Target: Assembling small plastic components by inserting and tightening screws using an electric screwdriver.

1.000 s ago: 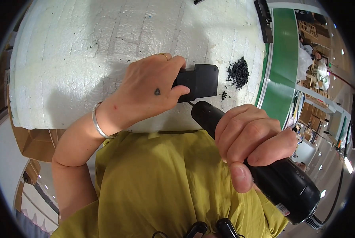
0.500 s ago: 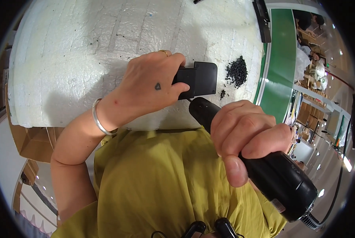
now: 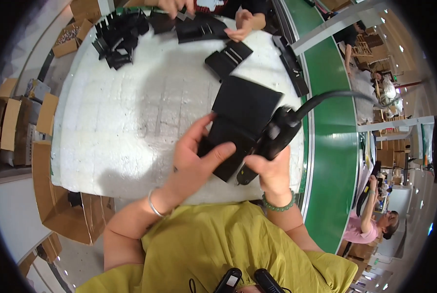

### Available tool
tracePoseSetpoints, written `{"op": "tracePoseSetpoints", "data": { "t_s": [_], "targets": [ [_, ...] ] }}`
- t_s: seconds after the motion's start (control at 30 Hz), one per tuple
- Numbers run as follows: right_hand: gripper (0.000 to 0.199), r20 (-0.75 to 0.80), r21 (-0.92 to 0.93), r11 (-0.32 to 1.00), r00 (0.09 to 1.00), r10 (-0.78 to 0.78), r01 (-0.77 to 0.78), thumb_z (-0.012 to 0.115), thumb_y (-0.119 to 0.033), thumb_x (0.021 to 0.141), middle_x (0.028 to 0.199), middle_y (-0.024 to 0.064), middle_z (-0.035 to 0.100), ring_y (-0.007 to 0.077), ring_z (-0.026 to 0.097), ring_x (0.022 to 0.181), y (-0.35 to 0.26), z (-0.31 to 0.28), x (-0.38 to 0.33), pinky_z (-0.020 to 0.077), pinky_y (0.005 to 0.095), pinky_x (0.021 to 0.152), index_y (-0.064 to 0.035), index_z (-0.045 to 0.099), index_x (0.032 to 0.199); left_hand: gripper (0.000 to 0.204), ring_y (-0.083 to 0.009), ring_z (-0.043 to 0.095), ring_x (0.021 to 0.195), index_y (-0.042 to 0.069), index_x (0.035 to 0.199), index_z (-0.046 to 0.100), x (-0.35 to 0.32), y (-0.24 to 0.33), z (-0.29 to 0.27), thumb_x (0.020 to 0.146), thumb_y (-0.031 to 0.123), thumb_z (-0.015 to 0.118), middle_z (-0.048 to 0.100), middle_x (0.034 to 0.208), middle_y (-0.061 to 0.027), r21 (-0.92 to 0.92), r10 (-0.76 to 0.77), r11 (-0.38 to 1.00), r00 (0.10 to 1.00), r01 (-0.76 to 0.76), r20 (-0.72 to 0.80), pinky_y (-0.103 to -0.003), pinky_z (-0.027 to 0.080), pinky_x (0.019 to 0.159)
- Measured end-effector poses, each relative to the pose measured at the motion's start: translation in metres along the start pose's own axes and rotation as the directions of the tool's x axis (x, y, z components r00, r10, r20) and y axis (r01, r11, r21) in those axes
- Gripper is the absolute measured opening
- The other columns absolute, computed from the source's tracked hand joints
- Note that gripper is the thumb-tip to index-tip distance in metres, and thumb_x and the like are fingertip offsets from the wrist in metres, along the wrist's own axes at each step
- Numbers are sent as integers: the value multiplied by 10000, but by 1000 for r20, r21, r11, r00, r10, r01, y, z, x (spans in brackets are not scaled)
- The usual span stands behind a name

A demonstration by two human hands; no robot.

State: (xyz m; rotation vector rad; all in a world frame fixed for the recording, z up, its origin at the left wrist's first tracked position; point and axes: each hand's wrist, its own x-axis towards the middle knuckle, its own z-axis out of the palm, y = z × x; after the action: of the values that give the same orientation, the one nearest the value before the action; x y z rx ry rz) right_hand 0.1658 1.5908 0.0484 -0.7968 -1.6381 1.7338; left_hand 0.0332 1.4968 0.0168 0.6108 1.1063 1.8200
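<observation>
My left hand (image 3: 191, 156) is closed on a black plastic part (image 3: 247, 103), a flat folded or stepped panel, with its thumb on top and its fingers at the left edge. The part is held above the white-covered table (image 3: 125, 122). A black corded electric screwdriver (image 3: 281, 132) is in my right hand (image 3: 275, 177), slanting beside the part's right edge. Its narrow end points down toward me, and its cable leaves at the upper right. The right thumb shows across the tool, while the other fingers are mostly hidden behind it.
Across the table a co-worker's hands (image 3: 243, 25) handle black parts. A heap of black parts (image 3: 120, 36) lies far left, and another black part (image 3: 228, 58) lies just beyond mine. A green strip (image 3: 328, 141) runs along the right; an open cardboard box (image 3: 64, 205) stands lower left.
The view has shifted, bringing the far side of the table in. Both hands are now closer together; the black part is tilted and the screwdriver has swung round, cable end up. The small screws are no longer visible.
</observation>
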Motion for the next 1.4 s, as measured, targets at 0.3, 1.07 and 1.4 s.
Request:
{"op": "tracePoseSetpoints", "data": {
  "t_s": [0.3, 1.07, 1.4],
  "targets": [
    [413, 216, 49, 991, 970, 108, -121, 772, -25, 663, 900, 16, 525, 110, 493, 821, -25, -1, -15, 414, 272, 720, -9, 538, 1003, 434, -185, 602, 929, -37, 1249, 439, -5, 21, -79, 936, 263, 468, 581, 1108, -160, -433, -168, 822, 883, 371, 439, -281, 497, 788],
    [290, -495, 128, 886, 803, -332, 445, 539, 16, 711, 641, 64, 496, 157, 470, 493, -8, -110, -19, 408, 299, 506, 50, 480, 994, 356, -150, 544, 1047, -11, 1204, 546, -72, 95, -301, 899, 165, 599, 592, 1154, -74, 748, 70, 595, 908, 294, -413, -269, 395, 931],
    [294, -531, 120, 877, 777, -339, 465, 499, -42, 762, 623, 4, 382, 115, 383, 527, -7, -107, -26, 362, 290, 587, -39, 503, 1056, 266, -288, 532, 1055, 44, 966, 643, 21, 14, 5, 706, 41, 696, 601, 981, -98, 805, 184, 131, 812, -579, 554, -394, 411, 932]
  ]
}}
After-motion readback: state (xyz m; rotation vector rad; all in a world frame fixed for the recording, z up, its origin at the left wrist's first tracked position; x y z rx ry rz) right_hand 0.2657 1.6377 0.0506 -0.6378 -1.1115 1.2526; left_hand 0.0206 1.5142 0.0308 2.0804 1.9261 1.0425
